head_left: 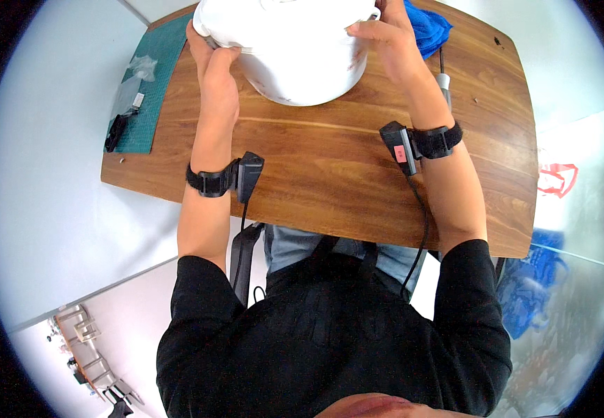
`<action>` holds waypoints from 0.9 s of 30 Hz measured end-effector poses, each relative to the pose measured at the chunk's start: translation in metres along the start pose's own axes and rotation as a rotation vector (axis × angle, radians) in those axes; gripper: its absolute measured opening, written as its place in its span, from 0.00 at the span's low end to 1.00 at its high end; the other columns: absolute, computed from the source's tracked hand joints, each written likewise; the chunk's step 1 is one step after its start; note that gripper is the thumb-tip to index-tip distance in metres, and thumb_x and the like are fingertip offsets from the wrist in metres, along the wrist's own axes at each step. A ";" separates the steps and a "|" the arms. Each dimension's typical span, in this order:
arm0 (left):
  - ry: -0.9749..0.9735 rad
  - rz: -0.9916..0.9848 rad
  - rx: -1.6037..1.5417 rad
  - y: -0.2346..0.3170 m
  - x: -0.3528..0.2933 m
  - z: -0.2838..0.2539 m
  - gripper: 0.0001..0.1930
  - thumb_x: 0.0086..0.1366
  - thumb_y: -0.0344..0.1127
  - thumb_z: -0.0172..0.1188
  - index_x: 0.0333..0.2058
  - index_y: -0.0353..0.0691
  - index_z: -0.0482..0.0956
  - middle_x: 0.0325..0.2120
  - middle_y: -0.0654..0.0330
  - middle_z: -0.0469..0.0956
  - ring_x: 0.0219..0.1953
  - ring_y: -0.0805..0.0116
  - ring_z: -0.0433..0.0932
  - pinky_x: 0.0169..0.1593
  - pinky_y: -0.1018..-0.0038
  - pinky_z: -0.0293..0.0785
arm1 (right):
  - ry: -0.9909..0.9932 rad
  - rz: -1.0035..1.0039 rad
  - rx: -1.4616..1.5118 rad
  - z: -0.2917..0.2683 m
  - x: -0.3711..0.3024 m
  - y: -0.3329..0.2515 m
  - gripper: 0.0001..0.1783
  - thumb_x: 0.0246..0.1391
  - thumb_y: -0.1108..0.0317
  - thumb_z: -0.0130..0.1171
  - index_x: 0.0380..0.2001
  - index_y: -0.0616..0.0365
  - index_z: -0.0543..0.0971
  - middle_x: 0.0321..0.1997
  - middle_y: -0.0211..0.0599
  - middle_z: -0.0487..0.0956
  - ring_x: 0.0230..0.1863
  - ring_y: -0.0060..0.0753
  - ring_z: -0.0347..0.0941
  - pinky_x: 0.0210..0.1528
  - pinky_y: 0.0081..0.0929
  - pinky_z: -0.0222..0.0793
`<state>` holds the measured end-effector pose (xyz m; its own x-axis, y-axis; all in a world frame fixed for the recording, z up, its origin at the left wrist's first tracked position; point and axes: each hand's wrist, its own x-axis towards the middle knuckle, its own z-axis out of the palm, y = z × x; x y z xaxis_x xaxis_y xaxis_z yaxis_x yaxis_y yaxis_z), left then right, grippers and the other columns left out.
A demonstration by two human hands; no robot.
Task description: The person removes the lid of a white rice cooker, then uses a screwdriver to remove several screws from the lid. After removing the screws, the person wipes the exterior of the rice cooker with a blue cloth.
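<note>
A glossy white lidded pot with a faint pattern low on its side is at the top of the head view, its upper part cut off by the frame edge. My left hand grips its left side, thumb along the front below the rim. On the right, my right hand is closed round the small side handle, with the thumb pointing in toward the pot. Some fingers of both hands are hidden behind the pot or out of frame. Whether the pot rests on the wooden table or is lifted, I cannot tell.
A green cutting mat lies on the table's left, with clear plastic bags and a small black item on it. A blue cloth sits beyond my right hand. Cables hang from black devices strapped to both wrists.
</note>
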<state>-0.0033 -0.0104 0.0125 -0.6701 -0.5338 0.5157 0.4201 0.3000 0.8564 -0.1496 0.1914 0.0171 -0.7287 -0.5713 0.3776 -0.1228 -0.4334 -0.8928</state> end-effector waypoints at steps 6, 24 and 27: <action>0.004 -0.020 -0.013 -0.008 0.005 -0.005 0.41 0.52 0.37 0.51 0.68 0.36 0.59 0.65 0.53 0.63 0.70 0.59 0.56 0.75 0.64 0.44 | 0.084 -0.024 -0.281 -0.010 0.001 0.005 0.70 0.29 0.64 0.70 0.77 0.63 0.45 0.75 0.54 0.51 0.76 0.54 0.46 0.77 0.44 0.43; -0.054 -0.036 -0.049 -0.017 0.012 -0.023 0.43 0.55 0.36 0.49 0.72 0.35 0.53 0.70 0.52 0.57 0.75 0.58 0.52 0.77 0.64 0.43 | -0.023 -0.017 0.151 0.010 -0.004 -0.006 0.64 0.32 0.77 0.58 0.76 0.58 0.42 0.74 0.54 0.56 0.76 0.51 0.48 0.77 0.40 0.46; -0.063 -0.035 -0.045 -0.020 0.015 -0.026 0.42 0.55 0.35 0.48 0.71 0.35 0.55 0.70 0.52 0.58 0.74 0.59 0.53 0.77 0.64 0.43 | 0.035 -0.069 0.103 -0.002 0.002 0.011 0.61 0.33 0.75 0.56 0.75 0.59 0.45 0.73 0.54 0.58 0.75 0.52 0.50 0.76 0.39 0.49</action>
<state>-0.0057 -0.0450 0.0022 -0.7211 -0.4923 0.4875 0.4220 0.2459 0.8726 -0.1534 0.1870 0.0076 -0.7444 -0.5137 0.4266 -0.1046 -0.5413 -0.8343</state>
